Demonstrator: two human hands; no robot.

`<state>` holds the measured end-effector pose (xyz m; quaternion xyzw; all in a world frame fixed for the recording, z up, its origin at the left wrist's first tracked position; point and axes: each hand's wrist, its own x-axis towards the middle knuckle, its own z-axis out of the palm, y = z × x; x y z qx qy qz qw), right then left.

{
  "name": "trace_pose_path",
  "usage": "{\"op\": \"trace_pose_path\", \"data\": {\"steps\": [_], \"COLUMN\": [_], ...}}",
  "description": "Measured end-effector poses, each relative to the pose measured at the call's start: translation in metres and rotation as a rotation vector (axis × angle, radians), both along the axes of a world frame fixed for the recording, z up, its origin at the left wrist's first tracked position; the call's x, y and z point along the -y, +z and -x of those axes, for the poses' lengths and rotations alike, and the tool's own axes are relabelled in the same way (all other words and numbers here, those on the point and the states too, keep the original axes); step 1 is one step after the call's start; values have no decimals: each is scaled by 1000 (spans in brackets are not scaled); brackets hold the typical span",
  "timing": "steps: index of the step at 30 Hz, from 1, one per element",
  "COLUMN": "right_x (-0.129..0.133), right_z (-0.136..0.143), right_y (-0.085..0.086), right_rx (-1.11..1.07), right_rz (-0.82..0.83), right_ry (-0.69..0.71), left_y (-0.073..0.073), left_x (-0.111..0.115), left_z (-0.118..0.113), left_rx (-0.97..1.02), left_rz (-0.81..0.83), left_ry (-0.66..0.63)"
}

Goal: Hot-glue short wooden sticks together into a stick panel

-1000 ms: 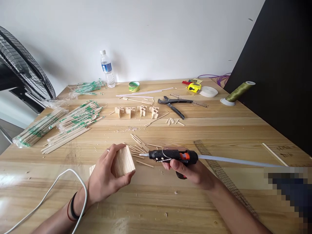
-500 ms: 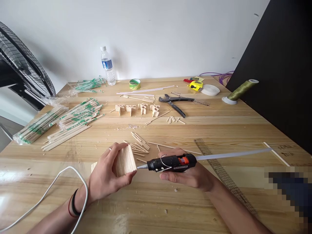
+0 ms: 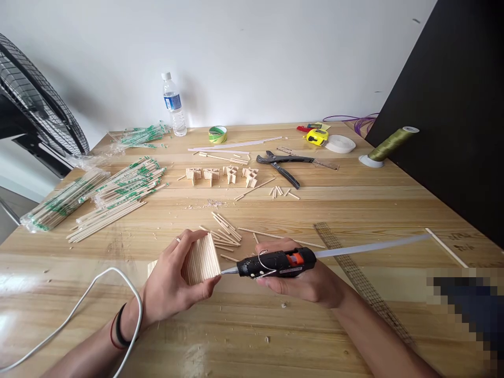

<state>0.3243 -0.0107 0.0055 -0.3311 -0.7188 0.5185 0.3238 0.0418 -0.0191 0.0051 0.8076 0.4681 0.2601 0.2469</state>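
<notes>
My left hand [image 3: 173,278] is closed around a block of wooden sticks [image 3: 200,260] laid side by side, thumb below and fingers on top. In my right hand [image 3: 299,278] is a black hot glue gun [image 3: 271,264] with an orange part and a long white glue stick [image 3: 370,247] sticking out of its back. The gun's metal nozzle points left and meets, or almost meets, the block's lower right corner. Loose cut sticks [image 3: 224,233] lie just behind the block. Part of another stick piece [image 3: 151,268] shows behind my left wrist.
Several small stick assemblies [image 3: 230,175] stand mid-table near black cutters [image 3: 281,165]. Bundled sticks [image 3: 122,189] lie left, beside a fan [image 3: 39,100]. A clear ruler [image 3: 354,278] passes under my right forearm. A white cable [image 3: 98,278] loops over my left wrist. A bottle [image 3: 173,107] stands behind.
The glue gun has shifted very slightly left, its nozzle still at the block's corner. The glue stick's far end has moved a little left and up. My left hand stays almost still.
</notes>
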Motion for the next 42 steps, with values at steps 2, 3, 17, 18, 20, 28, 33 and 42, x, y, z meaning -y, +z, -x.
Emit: {"op": "trace_pose_path", "data": {"steps": [2,3,17,18,20,28,33,42], "right_x": [1,1,-1,-1,-1,-1,-2,-1], "right_z": [-1,-1,0,0,-1,-1,0,1], "right_y": [-2,-2,3,3,2,1,1,3], "right_rx": [-3,-6,-27,-24,-22,-44,-48,-45], "right_rz": [-1,1,60,64,70,54,75,100], "right_ry": [7,6,45,47,55,42,44,7], "left_y": [0,0,2,2,2,3,3,5], "left_x": [0,0,1,1,1,1,2,3], "left_z": [0,0,0,0,0,-1,-1,-2], "left_rx": [1,1,15,13,10,16,13,8], "left_rz": [-5,-7,21,24,27,14,4,2], "left_ry": [1,1,-33,-36,-42,-58,-70,-84]}}
